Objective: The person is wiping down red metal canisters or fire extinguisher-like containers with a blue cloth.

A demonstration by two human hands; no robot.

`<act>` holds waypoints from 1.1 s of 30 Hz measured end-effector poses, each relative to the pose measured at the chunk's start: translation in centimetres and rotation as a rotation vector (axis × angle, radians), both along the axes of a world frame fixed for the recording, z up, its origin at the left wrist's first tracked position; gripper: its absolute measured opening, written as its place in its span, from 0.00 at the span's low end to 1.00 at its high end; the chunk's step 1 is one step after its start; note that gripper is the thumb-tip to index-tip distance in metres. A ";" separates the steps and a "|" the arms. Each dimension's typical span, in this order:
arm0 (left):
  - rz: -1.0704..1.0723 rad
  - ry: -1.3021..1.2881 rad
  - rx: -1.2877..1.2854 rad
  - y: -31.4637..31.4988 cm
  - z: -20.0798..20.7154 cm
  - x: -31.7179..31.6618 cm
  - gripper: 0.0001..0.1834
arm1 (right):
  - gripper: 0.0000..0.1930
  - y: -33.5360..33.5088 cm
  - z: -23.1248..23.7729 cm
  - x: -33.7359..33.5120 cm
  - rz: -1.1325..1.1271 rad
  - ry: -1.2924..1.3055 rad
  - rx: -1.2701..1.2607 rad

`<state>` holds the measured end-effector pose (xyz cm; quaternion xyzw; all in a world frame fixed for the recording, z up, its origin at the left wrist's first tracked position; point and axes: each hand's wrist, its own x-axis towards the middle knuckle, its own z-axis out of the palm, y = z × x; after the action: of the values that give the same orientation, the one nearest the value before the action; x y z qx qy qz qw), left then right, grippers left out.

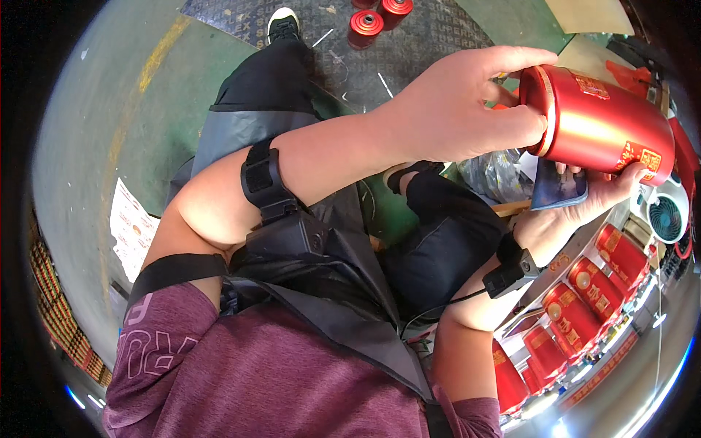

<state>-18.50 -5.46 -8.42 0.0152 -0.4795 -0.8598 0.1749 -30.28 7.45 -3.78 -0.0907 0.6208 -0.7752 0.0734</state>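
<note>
A shiny red metal canister (610,120) with gold labels lies on its side in the air at the upper right. My left hand (467,106) reaches across to its left end, fingers and thumb closed around the rim and a thin pale band there. From below, my right hand (595,201) grips the canister's lower side near its right end, thumb resting by a gold label. A dark blue flat piece (558,186) lies between my right palm and fingers, under the canister; what it is I cannot tell. Black straps with small boxes sit on both forearms.
Several red canisters (365,29) stand on the dark floor mat (431,44) beyond my feet. Red containers (569,314) line the right side, near a white fan (664,217). A clear plastic bag (496,177) lies beyond my right knee; a printed sheet (131,226) is at left.
</note>
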 end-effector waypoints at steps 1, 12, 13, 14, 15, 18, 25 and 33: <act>0.003 0.002 0.004 0.0 0.1 0.0 0.31 | 0.45 0.0 0.0 0.1 -0.004 -0.005 0.002; 0.042 0.021 -0.012 0.2 -0.4 -0.4 0.31 | 0.45 0.5 -0.2 -0.5 0.005 -0.043 -0.029; 0.045 0.013 -0.021 0.2 -0.4 -0.4 0.31 | 0.45 0.5 -0.3 -0.4 0.004 -0.048 -0.038; 0.049 0.005 -0.029 0.1 -0.3 -0.3 0.31 | 0.45 0.5 -0.3 -0.4 0.004 -0.052 -0.047; 0.051 -0.002 -0.041 0.1 -0.3 -0.3 0.30 | 0.44 0.5 -0.4 -0.5 -0.001 -0.054 -0.047; 0.056 -0.012 -0.059 0.0 -0.1 -0.2 0.30 | 0.43 0.5 -0.3 -0.6 -0.020 -0.055 -0.042; 0.068 -0.013 -0.055 0.0 -0.2 -0.2 0.30 | 0.44 0.8 -0.3 -0.8 -0.019 -0.058 0.022; 0.073 -0.009 -0.056 0.0 -0.3 -0.3 0.30 | 0.44 0.8 -0.5 -1.2 0.003 -0.051 -0.003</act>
<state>-18.75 -5.44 -8.70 0.0317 -0.5032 -0.8390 0.2045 -31.49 8.28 -4.32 -0.0717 0.6174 -0.7781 0.0902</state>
